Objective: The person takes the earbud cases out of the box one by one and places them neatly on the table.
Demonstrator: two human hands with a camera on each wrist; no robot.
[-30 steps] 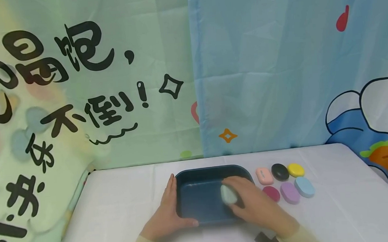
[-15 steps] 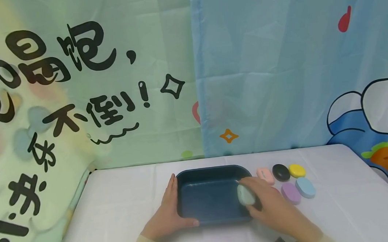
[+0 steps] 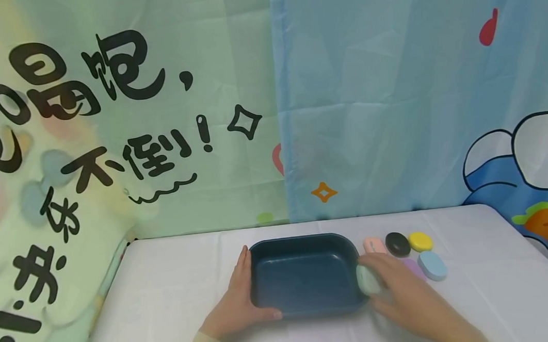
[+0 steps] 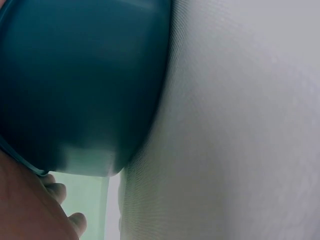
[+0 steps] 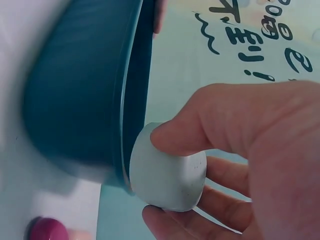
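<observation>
In the head view a dark blue rectangular tray (image 3: 308, 283) with raised walls stands on the white table. My left hand (image 3: 239, 297) rests against its left front corner, fingers straight along the left wall and thumb along the front. My right hand (image 3: 403, 293) pinches a pale, smooth, rounded block (image 3: 367, 280) at the tray's right rim. In the right wrist view the thumb lies on one face of that block (image 5: 167, 172), with fingers behind it, close to the rim. The left wrist view shows the tray's outer wall (image 4: 85, 85) and part of the left hand (image 4: 30, 205).
Right of the tray lie a pink rounded rectangle (image 3: 373, 245), a black oval (image 3: 398, 244), a yellow disc (image 3: 420, 242), a light blue oval (image 3: 432, 266) and a purple piece (image 3: 414, 267), partly covered by my right hand. The right wrist view shows a magenta piece (image 5: 48, 230). Printed cloth (image 3: 367, 94) hangs behind.
My right hand has moved right with the pale block, from over the tray's inside to its right rim. It now covers the magenta piece in the head view. The left hand stays put.
</observation>
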